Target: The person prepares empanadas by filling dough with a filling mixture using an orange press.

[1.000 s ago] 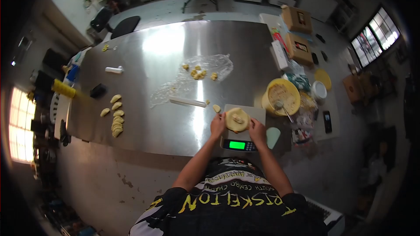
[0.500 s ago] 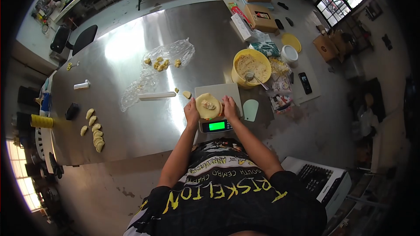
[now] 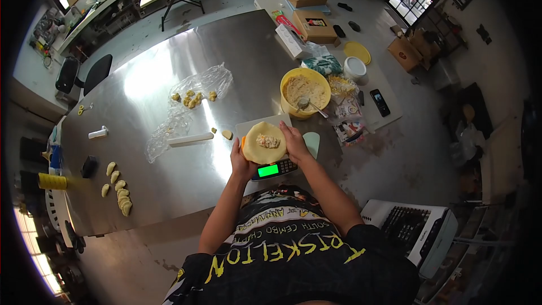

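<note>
A flat round of pale dough [image 3: 257, 152] with a mound of chunky filling [image 3: 268, 140] on it lies between my hands. My left hand [image 3: 241, 161] grips its left side, and my right hand [image 3: 294, 142] holds the right edge, thumb near the filling. An orange edge [image 3: 244, 142] peeks out under the dough; its kind is mostly hidden. Beneath is a kitchen scale [image 3: 269, 170] with a lit green display. Beyond my right hand stands a yellow tub [image 3: 286, 104] of filling with a spoon [image 3: 307, 103] in it.
Folded dumplings [image 3: 123, 200] sit at the left of the steel table [image 3: 164, 192]. Small dough pieces [image 3: 192, 100] rest on crumpled plastic [image 3: 220, 79]. A white rolling pin [image 3: 191, 140], a pale green scraper [image 3: 311, 143] and a phone [image 3: 380, 103] lie around.
The dough round has risen nearer to me and turned more face-up, with both hands still on it. My left hand now reaches further under its side. The whole view has shifted slightly.
</note>
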{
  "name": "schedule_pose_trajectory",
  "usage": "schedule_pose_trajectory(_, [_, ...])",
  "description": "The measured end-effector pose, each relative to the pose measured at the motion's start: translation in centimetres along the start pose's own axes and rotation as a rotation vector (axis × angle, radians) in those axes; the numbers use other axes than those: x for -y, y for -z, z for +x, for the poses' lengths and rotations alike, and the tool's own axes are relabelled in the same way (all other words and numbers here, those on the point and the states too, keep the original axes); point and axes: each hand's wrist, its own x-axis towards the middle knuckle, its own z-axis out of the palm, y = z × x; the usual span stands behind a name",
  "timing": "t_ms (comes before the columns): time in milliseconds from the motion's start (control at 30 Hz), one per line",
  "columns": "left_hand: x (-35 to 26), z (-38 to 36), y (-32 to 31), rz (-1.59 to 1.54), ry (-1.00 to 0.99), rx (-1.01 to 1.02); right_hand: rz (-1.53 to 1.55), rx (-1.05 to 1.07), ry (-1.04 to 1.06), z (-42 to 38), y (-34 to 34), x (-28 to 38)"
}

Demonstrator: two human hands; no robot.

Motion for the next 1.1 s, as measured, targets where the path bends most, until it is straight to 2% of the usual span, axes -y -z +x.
schedule_pose_trajectory(67, [1.4, 0.4, 1.2, 0.059, -0.016, 0.036, -0.014, 0.147, -0.039, -0.1, 0.2, 0.9])
schedule_pose_trajectory(100, [1.8, 0.5, 1.6, 0.117, -0.037, 0.073, -0.012, 0.144, -0.034, 0.1, 0.3, 1.0])
schedule_pose_trajectory(133, [2.0, 0.5, 2.0, -0.042, 0.028, 0.199, -0.157, 0.160, 0.010, 0.4, 0.6, 1.1])
schedule_pose_trajectory(167, [1.9, 0.3, 1.8, -0.043, 0.030, 0.202, -0.305, 0.175, 0.052, 0.6, 0.9, 1.0])
schedule_pose_trajectory(200, [1.6, 0.1, 1.3, -0.023, 0.040, 0.268, -0.308, 0.173, 0.053, 1.4, 1.7, 0.7])
schedule_pose_trajectory(233, [1.5, -0.1, 0.8, -0.003, 0.048, 0.334, -0.501, 0.206, 0.124, 2.5, 2.6, 0.6])
schedule_pose_trajectory(267, [1.5, -0.2, 0.4, -0.006, 0.045, 0.334, -0.693, 0.239, 0.193, 3.3, 3.4, 0.6])
schedule_pose_trajectory(300, [1.6, -0.4, 0.1, -0.010, 0.033, 0.252, -0.695, 0.244, 0.189, 2.5, 2.9, 2.4])
schedule_pose_trajectory(367, [1.4, -0.7, -0.3, -0.015, 0.013, 0.164, -0.911, -0.082, 0.540, 1.3, 2.0, 5.9])
schedule_pose_trajectory(400, [1.4, -0.9, -0.5, -0.004, -0.006, 0.120, -0.912, -0.076, 0.537, 2.1, 2.4, 6.7])
schedule_pose_trajectory(467, [1.5, -1.1, -0.2, 0.005, -0.021, 0.073, -1.353, -0.156, 0.696, 3.8, 3.3, 8.4])
schedule_pose_trajectory(500, [1.3, -0.9, 0.4, -0.026, 0.009, 0.213, -1.353, -0.159, 0.695, 4.9, 3.7, 8.5])
schedule_pose_trajectory(533, [1.2, -0.8, 1.0, -0.056, 0.038, 0.355, -1.502, -0.099, 0.544, 6.0, 4.0, 8.4])
schedule_pose_trajectory(567, [1.3, -0.9, 0.7, -0.055, 0.038, 0.358, -1.644, -0.037, 0.389, 7.1, 4.5, 8.1])
schedule_pose_trajectory(633, [1.6, -1.3, -0.4, 0.076, -0.033, 0.116, -1.656, -0.023, 0.359, 8.5, 5.3, 7.6])
schedule_pose_trajectory(700, [1.5, -1.3, -0.6, 0.077, -0.040, 0.122, -1.677, 0.007, 0.331, 9.2, 5.7, 8.2])
schedule_pose_trajectory(800, [1.7, -1.9, -0.8, 0.050, -0.047, 0.110, -1.810, 0.093, 0.108, 9.6, 6.9, 9.7])
schedule_pose_trajectory(833, [1.7, -1.9, -0.9, 0.027, -0.047, 0.106, -1.810, 0.099, 0.106, 9.7, 7.0, 10.0])
schedule_pose_trajectory(900, [1.8, -1.6, -1.2, 0.024, -0.062, 0.092, -1.903, 0.000, 0.159, 9.6, 7.1, 10.7])
schedule_pose_trajectory(967, [1.9, -1.6, -1.4, 0.025, -0.067, 0.082, -1.910, 0.014, 0.108, 10.1, 7.1, 11.8])
schedule_pose_trajectory(1033, [1.8, -1.4, -1.8, 0.034, -0.084, 0.142, -1.943, -0.078, 0.031, 10.1, 7.2, 12.7])
schedule_pose_trajectory(1100, [1.8, -1.6, -2.2, 0.048, -0.119, 0.127, -1.917, -0.087, 0.033, 9.7, 8.0, 13.4])
